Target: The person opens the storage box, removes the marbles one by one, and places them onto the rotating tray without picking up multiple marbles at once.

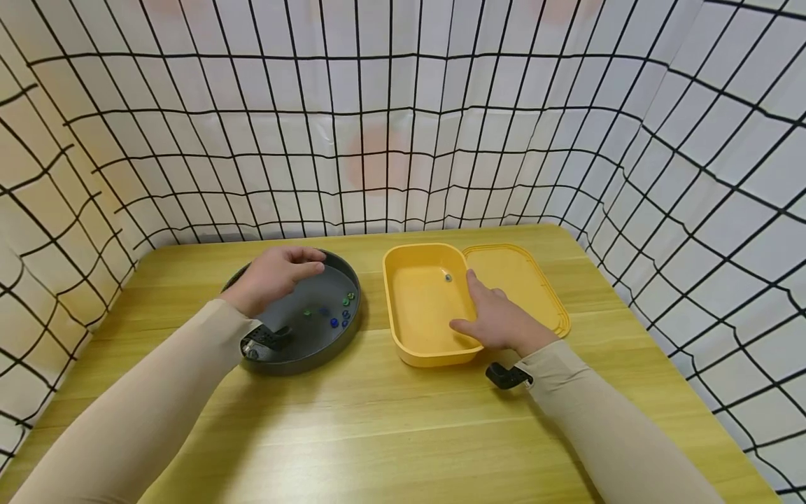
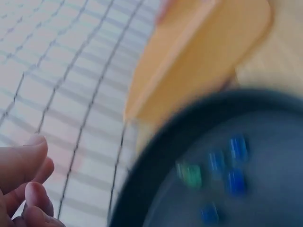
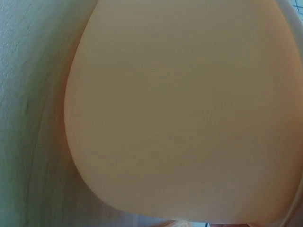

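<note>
My left hand is over the dark grey round pan, thumb and fingers apart and loosely bent, with nothing seen between them. Small glassy beads lie in the pan: blue beads and green beads, mostly toward its right side. Over the right wall of a yellow rectangular container, my right hand grips the rim, thumb on the inner side and other fingers outside. One small bluish bead sits inside the container near its back right. The container's yellow surface fills most of the right wrist view.
A flat yellow lid lies on the wooden table to the right of the container, partly behind it. Black wire mesh backed with white sheeting encloses the table at the back and both sides.
</note>
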### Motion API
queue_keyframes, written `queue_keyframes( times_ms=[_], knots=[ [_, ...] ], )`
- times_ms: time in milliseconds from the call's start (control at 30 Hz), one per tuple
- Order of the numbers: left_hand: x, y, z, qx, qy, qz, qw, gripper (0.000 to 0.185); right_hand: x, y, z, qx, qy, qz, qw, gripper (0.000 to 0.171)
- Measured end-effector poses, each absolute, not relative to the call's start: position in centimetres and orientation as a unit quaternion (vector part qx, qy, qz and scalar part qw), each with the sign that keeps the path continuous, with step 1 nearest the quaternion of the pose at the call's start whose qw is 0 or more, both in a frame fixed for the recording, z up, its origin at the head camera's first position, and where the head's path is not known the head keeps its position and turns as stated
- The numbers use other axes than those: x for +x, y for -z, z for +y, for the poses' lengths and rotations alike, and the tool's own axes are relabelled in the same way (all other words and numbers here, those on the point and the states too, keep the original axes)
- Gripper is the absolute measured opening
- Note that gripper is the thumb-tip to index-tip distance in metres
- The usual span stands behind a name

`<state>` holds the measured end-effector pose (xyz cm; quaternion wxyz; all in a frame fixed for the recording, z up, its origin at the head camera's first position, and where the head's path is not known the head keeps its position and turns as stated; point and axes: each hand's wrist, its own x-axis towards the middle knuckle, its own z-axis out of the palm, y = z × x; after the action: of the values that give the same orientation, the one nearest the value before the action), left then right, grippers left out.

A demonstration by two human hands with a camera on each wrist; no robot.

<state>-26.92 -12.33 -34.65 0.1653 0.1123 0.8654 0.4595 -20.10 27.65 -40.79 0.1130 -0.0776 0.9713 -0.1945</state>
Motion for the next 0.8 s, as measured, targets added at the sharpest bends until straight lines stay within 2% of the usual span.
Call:
queue_keyframes(
  times_ms=[233,433,800],
  knots=[
    [-27.0,33.8,-3.1,0.145,-0.492,0.844,0.154,0.037,-20.0,40.6,28.1,-0.070,0.188,0.973,0.113,0.109],
    [-28.2,34.8,3.9,0.154,-0.510,0.830,0.164,0.037,-20.0,40.5,27.8,-0.060,0.197,0.971,0.120,0.110],
    [-30.5,39.0,9.9,0.129,-0.416,0.879,0.192,0.036,-19.8,40.3,27.5,-0.069,0.193,0.972,0.117,0.109]
  ],
)
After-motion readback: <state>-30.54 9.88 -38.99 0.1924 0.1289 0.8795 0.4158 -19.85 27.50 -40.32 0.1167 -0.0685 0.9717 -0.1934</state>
